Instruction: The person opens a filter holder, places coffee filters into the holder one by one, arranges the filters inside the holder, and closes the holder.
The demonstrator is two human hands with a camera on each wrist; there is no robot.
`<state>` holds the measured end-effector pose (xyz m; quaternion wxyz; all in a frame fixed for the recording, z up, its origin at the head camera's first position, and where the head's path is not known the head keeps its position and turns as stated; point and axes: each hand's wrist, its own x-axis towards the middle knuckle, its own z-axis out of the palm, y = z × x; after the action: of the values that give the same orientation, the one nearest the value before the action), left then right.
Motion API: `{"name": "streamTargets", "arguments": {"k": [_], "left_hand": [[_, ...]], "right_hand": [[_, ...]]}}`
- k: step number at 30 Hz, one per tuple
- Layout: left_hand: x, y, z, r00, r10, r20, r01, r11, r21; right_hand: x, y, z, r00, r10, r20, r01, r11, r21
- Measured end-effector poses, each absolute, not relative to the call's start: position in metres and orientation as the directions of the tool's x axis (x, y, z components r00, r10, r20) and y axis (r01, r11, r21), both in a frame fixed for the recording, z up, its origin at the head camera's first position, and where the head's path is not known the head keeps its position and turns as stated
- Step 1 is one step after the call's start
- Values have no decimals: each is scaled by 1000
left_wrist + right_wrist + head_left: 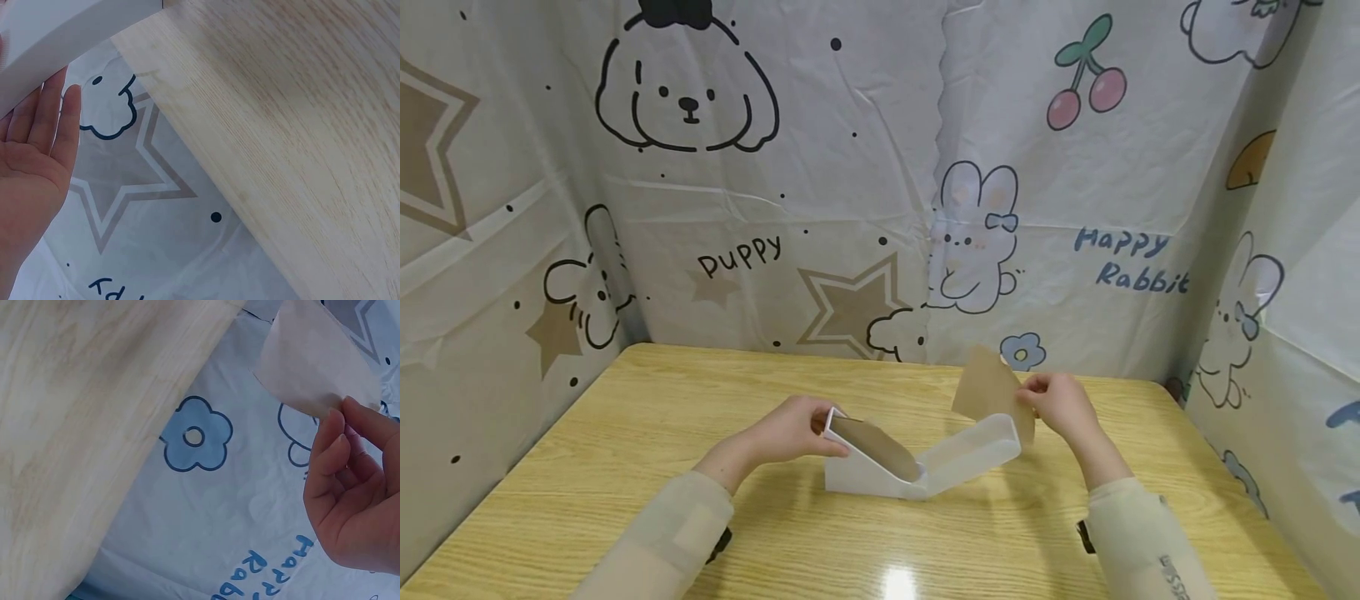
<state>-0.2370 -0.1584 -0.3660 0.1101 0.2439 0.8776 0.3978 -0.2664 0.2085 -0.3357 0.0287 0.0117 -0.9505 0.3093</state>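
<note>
A white box (865,475) with a translucent hinged lid (973,454) stands on the table, the lid swung out to the right. Inside lies brown paper (876,442), its layers not countable. My left hand (793,429) grips the tall left end, thumb on the near side; in the left wrist view its fingers (53,119) lie against the white wall. To the right, my right hand (1060,404) pinches a brown paper coffee filter (988,387) between thumb and fingertips, raised behind the lid. The right wrist view shows the filter (315,359) fanning out from the pinch.
The wood-grain table (700,533) ends at a back edge near a printed cloth (865,192). More of this cloth hangs along the left and right sides. Dark straps (1086,536) show at both wrists.
</note>
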Motion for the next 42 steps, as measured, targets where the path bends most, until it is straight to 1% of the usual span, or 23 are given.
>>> {"name": "streamTargets", "arguments": {"k": [6,16,24,32,42], "left_hand": [[-237,-159,-366,-854,520,5,346,562,751],[-238,-159,-365,-852,524,15,354,554,754],[-237,-159,-365,-849,528,14,354,549,758],[-238,-159,-366,-851,526,10,351,553,756],[-238,-159,-366,-851,525,17,357,554,752]], "right_hand": [[-264,204,-328,-993,-18,119,-86,802,-591],[-258,194,-311,-990,-37,138,-114,791,-601],[-251,186,-299,-979,-44,199,-155,792,-591],[-248,182,-290,-982,-49,181,-148,795,-589],[-241,168,-276,-974,-86,212,-199,774,-601]]}}
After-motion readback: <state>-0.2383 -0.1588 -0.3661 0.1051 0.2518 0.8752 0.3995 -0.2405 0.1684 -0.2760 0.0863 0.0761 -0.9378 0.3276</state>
